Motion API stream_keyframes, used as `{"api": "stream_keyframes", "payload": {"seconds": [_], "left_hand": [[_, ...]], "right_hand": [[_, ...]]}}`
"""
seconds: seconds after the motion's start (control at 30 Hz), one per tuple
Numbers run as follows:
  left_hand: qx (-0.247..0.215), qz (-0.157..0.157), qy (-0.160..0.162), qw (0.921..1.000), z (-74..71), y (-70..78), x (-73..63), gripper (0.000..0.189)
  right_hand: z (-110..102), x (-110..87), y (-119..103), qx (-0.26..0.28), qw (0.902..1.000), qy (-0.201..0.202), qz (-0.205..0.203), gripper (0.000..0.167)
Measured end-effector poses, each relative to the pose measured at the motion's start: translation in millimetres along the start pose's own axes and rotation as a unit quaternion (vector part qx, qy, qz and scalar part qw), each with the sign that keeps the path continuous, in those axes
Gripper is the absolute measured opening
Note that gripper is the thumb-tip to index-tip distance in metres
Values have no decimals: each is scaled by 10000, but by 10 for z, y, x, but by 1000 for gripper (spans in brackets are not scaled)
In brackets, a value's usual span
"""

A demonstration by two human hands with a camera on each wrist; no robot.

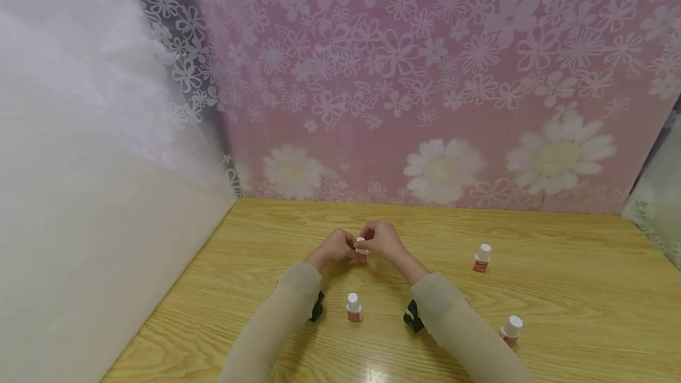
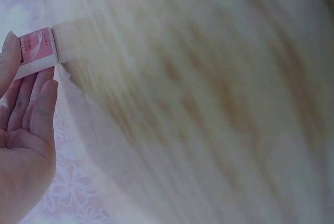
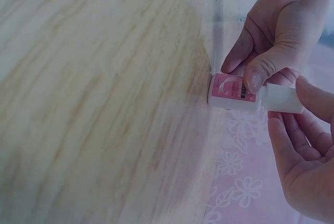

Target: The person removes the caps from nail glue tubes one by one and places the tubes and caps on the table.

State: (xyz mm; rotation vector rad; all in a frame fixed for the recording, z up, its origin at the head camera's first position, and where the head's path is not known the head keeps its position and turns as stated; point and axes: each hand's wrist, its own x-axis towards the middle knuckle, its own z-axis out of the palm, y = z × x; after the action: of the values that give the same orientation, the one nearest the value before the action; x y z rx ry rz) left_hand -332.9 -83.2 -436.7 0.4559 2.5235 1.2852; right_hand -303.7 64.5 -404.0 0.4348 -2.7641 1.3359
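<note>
A small white glue bottle [image 3: 232, 87] with a pink label stands upright at the table's far middle. Its body is held between the thumb and fingers of my left hand [image 1: 337, 245], as the left hand [image 3: 279, 41] at the top of the right wrist view also shows. My right hand [image 1: 384, 240] pinches the white cap [image 3: 284, 98] from the other side, with its thumb on one face and fingers on the opposite one. In the left wrist view, the left hand [image 2: 26, 151] has the label [image 2: 39, 46] facing the camera, and the cap is out of frame.
Another such bottle [image 1: 354, 308] stands between the forearms. Two more are on the right, one bottle [image 1: 481, 259] farther back and one bottle [image 1: 511, 330] beside the right sleeve. A white wall [image 1: 133, 194] borders the wooden table [image 1: 255, 223] on the left, a floral pink sheet [image 1: 372, 135] behind.
</note>
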Motion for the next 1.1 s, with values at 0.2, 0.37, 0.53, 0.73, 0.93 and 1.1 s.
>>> {"api": "stream_keyframes", "payload": {"seconds": [0.2, 0.37, 0.53, 0.73, 0.93, 1.1], "left_hand": [[10, 18, 8, 10000, -6, 2, 0, 14], [-6, 39, 31, 10000, -6, 8, -1, 15], [-31, 33, 37, 10000, -6, 17, -5, 15], [-56, 24, 34, 10000, 2, 25, -10, 14], [11, -8, 25, 10000, -7, 25, -15, 23], [49, -1, 0, 10000, -12, 23, -14, 25]], "right_hand": [[-4, -7, -8, 29, 10000, 9, -43, 12], [-7, -6, -10, 64, 10000, 11, -57, 11], [-13, -13, -14, 124, 9999, -41, -83, 9], [-17, -13, -1, 232, 9996, -130, -67, 12], [1, 16, 40, 258, 9993, -239, -117, 15], [6, 19, 60, 235, 9990, -307, -209, 17]]}}
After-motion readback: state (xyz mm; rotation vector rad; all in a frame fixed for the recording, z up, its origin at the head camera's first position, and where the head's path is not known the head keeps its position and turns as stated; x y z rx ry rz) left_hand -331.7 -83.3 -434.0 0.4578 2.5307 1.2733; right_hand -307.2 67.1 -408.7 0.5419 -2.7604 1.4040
